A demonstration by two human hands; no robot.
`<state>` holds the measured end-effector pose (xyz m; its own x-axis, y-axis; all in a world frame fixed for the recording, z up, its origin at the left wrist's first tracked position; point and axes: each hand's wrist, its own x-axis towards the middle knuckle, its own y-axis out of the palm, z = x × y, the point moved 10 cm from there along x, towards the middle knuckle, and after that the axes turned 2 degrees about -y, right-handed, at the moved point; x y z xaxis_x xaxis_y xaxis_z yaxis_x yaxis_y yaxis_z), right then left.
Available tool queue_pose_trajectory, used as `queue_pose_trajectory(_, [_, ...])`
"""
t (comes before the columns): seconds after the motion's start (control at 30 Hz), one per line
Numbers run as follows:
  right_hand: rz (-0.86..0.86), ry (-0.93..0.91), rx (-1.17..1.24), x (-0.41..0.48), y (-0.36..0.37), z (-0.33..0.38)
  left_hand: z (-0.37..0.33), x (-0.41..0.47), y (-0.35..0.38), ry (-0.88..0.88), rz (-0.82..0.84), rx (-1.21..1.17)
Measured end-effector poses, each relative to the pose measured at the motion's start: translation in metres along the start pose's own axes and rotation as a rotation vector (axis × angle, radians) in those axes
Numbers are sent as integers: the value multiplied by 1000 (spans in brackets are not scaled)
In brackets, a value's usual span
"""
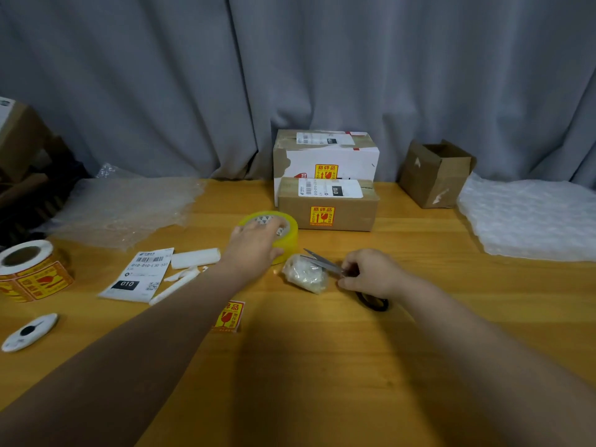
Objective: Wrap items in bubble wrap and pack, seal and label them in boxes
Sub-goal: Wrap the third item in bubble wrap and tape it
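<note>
- The small lumpy bundle wrapped in clear bubble wrap [304,274] lies on the yellow wooden table [322,366], near the middle, between the two hands. I cannot tell through the glare whether any tape holds its wrap shut; if none does, it may well spring open when let go.
- The steel scissors with black loop handles [322,261] point at the bundle, blades slightly parted and lying across its top edge. The right hand [371,274] has its fingers curled round the handles. A careless nudge forward could pierce the bubbles or nick what is inside.
- The left hand [258,243] holds the fat roll of yellowish clear tape [287,235] just behind the bundle, fingers draped over the top, thumb on the near wall. It sits close to the blade tips, so a quick pull of tape across them risks a cut finger.
- The open brown cardboard box [435,172] stands well apart at the back right, so carrying the loose bundle there could shed the wrap.
- A red-and-yellow fragile sticker [229,316] lies under the left forearm and could stick to it.
</note>
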<state>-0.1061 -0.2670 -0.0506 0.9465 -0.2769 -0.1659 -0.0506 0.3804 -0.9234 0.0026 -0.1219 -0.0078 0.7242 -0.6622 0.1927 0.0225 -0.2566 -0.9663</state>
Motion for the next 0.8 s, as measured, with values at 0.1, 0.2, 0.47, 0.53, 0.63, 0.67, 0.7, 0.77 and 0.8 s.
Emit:
queue_pose_trajectory(0.1, [-47,-17,57,-3,-3,-11,-13,-6,-4,38,-86,-60])
queue_pose_trajectory(0.2, [-157,-41,56,-8,-10,-16,-33,-14,-15,63,-112,-301])
queue_pose_trajectory(0.47, [-2,-26,-21,-24,-3,-19,-21,-23,37,-217,163,-381])
queue_pose_trajectory(0.53, [-43,-12,72,-26,-6,-16,-20,-25,43,-286,191,-539])
queue_pose_trajectory(0.63, [18,-50,191,-31,-10,-11,-23,-33,49,-331,229,-751])
queue_pose_trajectory(0.67, [66,-72,233,-33,-10,-8,-24,-35,50,-332,224,-805])
queue_pose_trajectory(0.7, [113,-87,274,-36,-9,-7,-25,-37,49,-324,221,-837])
queue_pose_trajectory(0.77, [152,-91,324,-40,-9,-8,-28,-40,48,-297,223,-902])
queue_pose_trajectory(0.8, [166,-85,348,-42,-10,-10,-29,-40,47,-286,225,-940])
